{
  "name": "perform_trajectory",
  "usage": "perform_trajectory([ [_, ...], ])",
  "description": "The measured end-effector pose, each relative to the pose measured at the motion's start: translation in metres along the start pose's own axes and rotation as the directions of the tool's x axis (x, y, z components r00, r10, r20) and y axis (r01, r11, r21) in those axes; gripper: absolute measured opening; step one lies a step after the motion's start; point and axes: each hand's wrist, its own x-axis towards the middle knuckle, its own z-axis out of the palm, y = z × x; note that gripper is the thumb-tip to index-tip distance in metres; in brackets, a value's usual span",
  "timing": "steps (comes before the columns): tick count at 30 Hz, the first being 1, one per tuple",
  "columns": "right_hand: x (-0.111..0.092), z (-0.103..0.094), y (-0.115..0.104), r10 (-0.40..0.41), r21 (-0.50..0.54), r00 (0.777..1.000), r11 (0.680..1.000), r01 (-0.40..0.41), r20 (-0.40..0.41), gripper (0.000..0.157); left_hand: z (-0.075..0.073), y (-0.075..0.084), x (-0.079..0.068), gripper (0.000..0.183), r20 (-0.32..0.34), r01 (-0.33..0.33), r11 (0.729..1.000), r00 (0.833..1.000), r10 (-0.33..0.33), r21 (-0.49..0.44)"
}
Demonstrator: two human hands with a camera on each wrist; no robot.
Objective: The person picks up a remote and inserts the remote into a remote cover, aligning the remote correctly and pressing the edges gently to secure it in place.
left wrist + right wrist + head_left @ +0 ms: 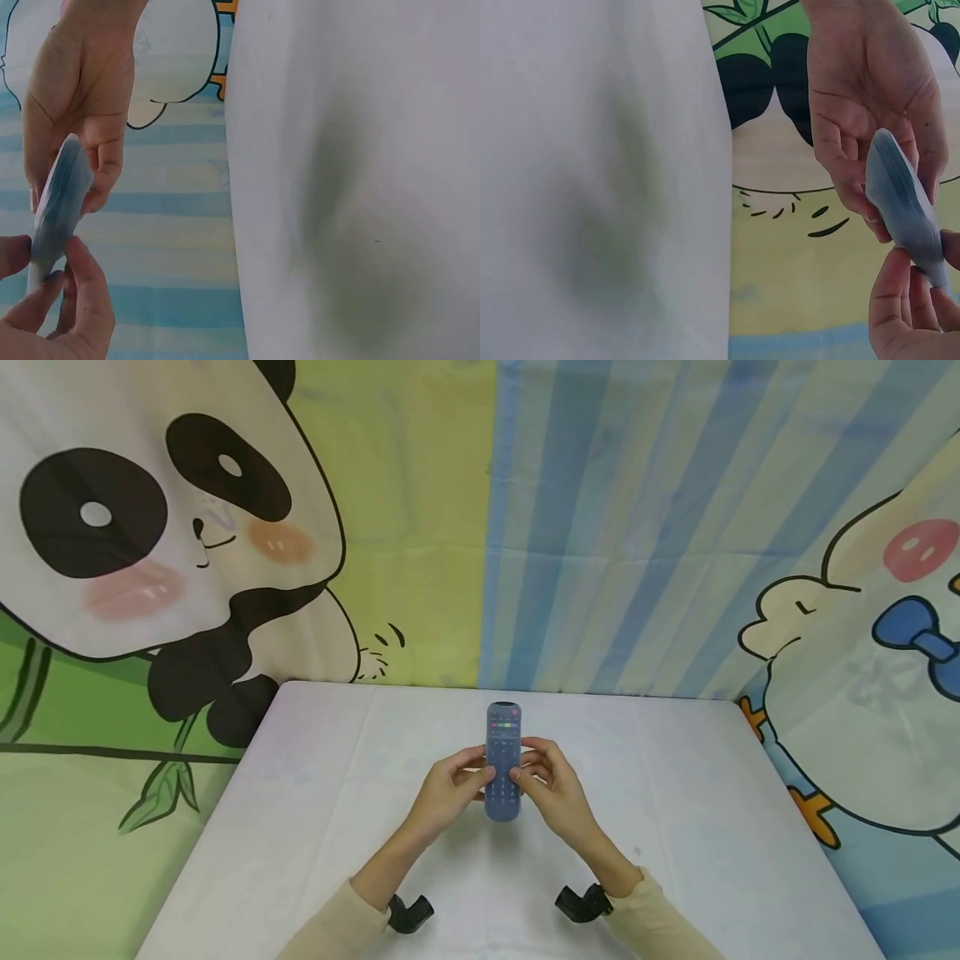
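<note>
A slim blue-grey remote control [503, 777] is held upright above the white table, its buttoned face toward the head camera. My left hand [446, 789] grips its left edge, thumb on the front and fingers behind. On the opposite edge, my right hand [555, 789] holds it the same way. Both wrist views show the remote [61, 202] from the side, with its smooth bluish back [900, 199]. At the bottom of the left wrist view, my left fingers [88, 289] pinch it; the right fingers [891, 289] do so in the right wrist view.
The white table [337, 760] lies beneath the hands, with soft shadows on it. Behind it hangs a cartoon backdrop with a panda [187, 527] and a white bird-like figure [870, 727]. A black wrist device sits under each sleeve cuff, left [409, 915] and right [583, 904].
</note>
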Motion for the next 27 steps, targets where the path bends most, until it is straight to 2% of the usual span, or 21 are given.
perform_trajectory([
  [5,0.015,-0.002,0.007,0.047,-0.064,0.997,0.997,-0.050,-0.053,0.046,0.002,-0.001,0.013,0.043,-0.116,-0.038,0.993,0.992,0.052,0.115],
  [10,0.034,-0.004,0.023,0.065,-0.165,0.992,0.983,-0.082,-0.105,0.044,0.000,-0.011,0.037,0.040,-0.159,-0.030,0.993,0.986,0.048,0.116],
  [15,0.043,-0.003,0.046,0.134,-0.265,0.979,0.949,-0.171,-0.155,0.041,-0.001,-0.032,0.053,0.039,-0.154,0.030,0.993,0.988,-0.011,0.116],
  [18,0.045,0.000,0.061,0.191,-0.279,0.971,0.934,-0.225,-0.143,0.040,-0.003,-0.047,0.057,0.039,-0.151,0.075,0.986,0.987,-0.052,0.148],
  [22,0.048,0.003,0.075,0.247,-0.274,0.964,0.925,-0.264,-0.095,0.039,-0.007,-0.063,0.060,0.039,-0.148,0.138,0.965,0.983,-0.107,0.224],
  [27,0.049,0.002,0.087,0.306,-0.293,0.947,0.900,-0.322,-0.098,0.037,-0.006,-0.072,0.064,0.041,-0.107,0.165,0.937,0.985,-0.138,0.309],
])
